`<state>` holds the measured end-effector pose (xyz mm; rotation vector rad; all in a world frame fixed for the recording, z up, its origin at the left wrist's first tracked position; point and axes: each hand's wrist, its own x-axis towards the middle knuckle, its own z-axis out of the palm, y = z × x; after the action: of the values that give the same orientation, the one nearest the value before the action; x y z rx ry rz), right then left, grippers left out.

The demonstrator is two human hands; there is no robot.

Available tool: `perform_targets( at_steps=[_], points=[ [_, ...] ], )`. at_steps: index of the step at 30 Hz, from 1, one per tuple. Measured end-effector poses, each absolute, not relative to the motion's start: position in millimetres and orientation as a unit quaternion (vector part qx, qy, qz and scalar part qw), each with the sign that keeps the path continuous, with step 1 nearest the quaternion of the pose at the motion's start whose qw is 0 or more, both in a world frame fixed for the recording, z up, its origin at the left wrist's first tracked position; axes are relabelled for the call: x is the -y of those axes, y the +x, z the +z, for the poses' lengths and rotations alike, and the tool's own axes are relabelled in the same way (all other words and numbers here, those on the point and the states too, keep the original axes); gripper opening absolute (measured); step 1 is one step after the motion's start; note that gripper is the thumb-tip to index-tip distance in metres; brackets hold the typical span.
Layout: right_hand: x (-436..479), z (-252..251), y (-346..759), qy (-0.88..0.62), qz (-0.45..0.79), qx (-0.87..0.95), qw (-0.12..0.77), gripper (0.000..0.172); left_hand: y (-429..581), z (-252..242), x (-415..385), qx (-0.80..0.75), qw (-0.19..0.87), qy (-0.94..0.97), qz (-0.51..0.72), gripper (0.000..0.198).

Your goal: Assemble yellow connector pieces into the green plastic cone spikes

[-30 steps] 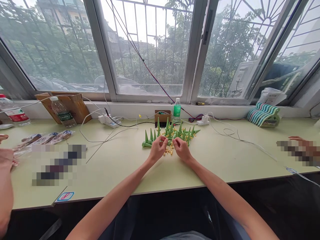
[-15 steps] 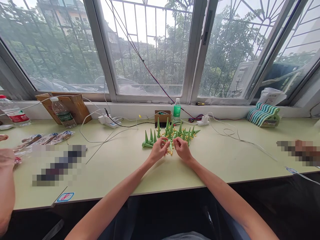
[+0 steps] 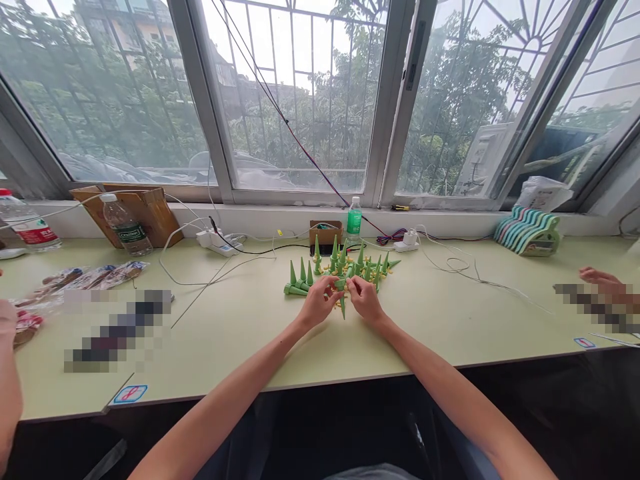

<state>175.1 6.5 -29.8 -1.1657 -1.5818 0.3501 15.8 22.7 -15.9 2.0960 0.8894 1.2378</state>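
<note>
Left grip (image 3: 319, 300) has a green cone spike (image 3: 343, 307), pointing down!
Right grip (image 3: 364, 298) is narrow, right at the spike's wide end, its contents hard to tell; just beyond, more green cones (image 3: 360, 259) crowd the surface (image 3: 240, 333), yellow pieces (image 3: 338, 307) among them, a green-labelled bottle (image 3: 354, 221) behind.

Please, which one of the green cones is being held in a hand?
The cone in the left hand: its tip points down in the picture, whereas the standing cones behind point up.

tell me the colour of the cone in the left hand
Green. The cone in the left hand shows best in the head view.
</note>
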Motion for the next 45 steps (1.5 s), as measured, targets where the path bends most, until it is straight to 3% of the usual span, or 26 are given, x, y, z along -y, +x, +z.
perform_targets(
  at_steps=[26,30,35,40,45],
  points=[
    [-5,-27,174,-0.487,0.183,0.666,0.535,0.041,19,-13,-18,-0.308,0.252,0.783,0.479,0.021],
    [-6,-30,174,-0.485,0.178,0.656,0.550,0.040,20,-9,-15,-0.321,0.302,0.748,0.497,0.034],
    [-8,-32,176,-0.479,0.182,0.644,0.568,0.040,20,-6,-16,-0.344,0.372,0.699,0.505,0.036],
    [-6,-32,176,-0.460,0.198,0.652,0.569,0.039,19,-8,-20,-0.355,0.467,0.670,0.455,0.062],
    [-4,-31,175,-0.450,0.215,0.665,0.555,0.040,19,-6,-17,-0.340,0.523,0.669,0.405,0.067]
  ],
)
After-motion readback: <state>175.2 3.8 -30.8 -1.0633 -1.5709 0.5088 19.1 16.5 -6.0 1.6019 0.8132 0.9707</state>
